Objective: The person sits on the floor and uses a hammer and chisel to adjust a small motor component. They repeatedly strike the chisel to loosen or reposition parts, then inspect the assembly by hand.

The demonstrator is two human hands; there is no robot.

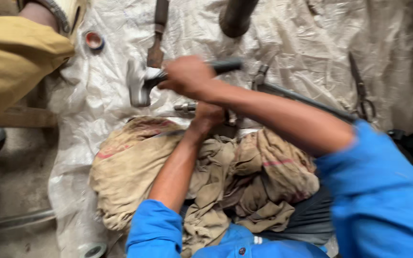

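The hammer (142, 86) lies with its long axis nearly level across the view, steel head pointing left beyond the right hand (187, 75), whose grip is closed round the dark handle. Just below that grip, the left hand (209, 114) clasps a small metal part (186, 107), blurred. Under both lie crumpled tan cloth (130, 162) and a pale plastic sheet (307, 43) spread over the floor.

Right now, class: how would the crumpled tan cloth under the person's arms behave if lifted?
The tan cloth lies in loose folds, so it would probably sag and drape. It looks thin, likely light. The left hand rests at its edge.
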